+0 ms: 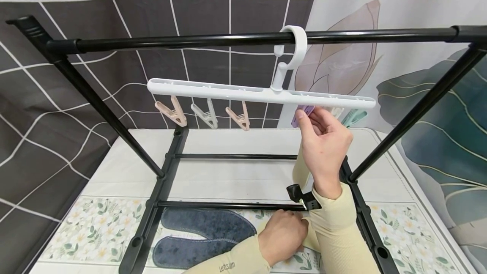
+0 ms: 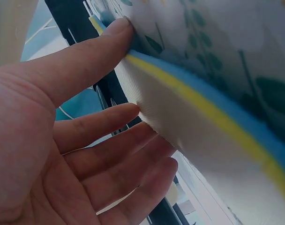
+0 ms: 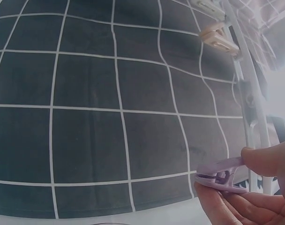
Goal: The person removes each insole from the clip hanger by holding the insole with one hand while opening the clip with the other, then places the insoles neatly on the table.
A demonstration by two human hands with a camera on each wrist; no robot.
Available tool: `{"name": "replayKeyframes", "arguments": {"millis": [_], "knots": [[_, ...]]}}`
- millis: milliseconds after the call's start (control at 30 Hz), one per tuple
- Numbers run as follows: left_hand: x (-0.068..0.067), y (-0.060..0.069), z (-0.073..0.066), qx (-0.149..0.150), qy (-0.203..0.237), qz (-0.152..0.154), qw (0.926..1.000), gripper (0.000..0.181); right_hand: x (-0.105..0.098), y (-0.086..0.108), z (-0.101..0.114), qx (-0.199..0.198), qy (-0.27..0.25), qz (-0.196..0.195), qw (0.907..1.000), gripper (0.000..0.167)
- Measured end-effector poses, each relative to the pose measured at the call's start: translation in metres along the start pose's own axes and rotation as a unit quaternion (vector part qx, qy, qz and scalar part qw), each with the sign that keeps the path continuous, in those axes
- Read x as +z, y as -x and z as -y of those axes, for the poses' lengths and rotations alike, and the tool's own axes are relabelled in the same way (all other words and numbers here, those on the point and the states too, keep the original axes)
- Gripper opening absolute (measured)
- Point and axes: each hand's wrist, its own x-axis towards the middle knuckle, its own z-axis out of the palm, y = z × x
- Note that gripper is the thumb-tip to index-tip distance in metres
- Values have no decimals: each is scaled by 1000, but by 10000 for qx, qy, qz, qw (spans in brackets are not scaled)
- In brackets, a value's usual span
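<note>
My right hand point(image 1: 325, 141) pinches a purple clothespin point(image 3: 222, 174) between thumb and fingers. The clothespin hangs under the right part of a white plastic hanger point(image 1: 236, 92). Low down near the front, my left hand point(image 1: 283, 237) holds the edge of a cream insole point(image 2: 180, 119), whose rim shows yellow and blue layers. In the left wrist view its thumb is on one side and its fingertips are on the other. Behind the right wrist, a pale cream piece point(image 1: 300, 170) is partly hidden. Two dark blue-grey insoles point(image 1: 207, 221) lie left of the left hand.
The hanger hooks over the top bar point(image 1: 171, 42) of a black rack. Peach point(image 1: 173, 111) and grey-white point(image 1: 205, 113) clothespins hang at its left; a teal clothespin point(image 1: 354, 116) hangs at its right. Lower crossbars point(image 1: 236, 156) span above the floral mat point(image 1: 102, 227). A dark grid curtain point(image 1: 201, 16) is behind.
</note>
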Motion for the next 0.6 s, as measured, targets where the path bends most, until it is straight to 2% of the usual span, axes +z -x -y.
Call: {"name": "replayKeyframes", "arguments": {"millis": [300,600], "knots": [[1,0,3,183,218,-36,9996,35,0,0,0,116,-1,-44,9999,19],[3,2,4,218,163,-345,9990,32,0,0,-1,172,-199,-54,9996,20]]}}
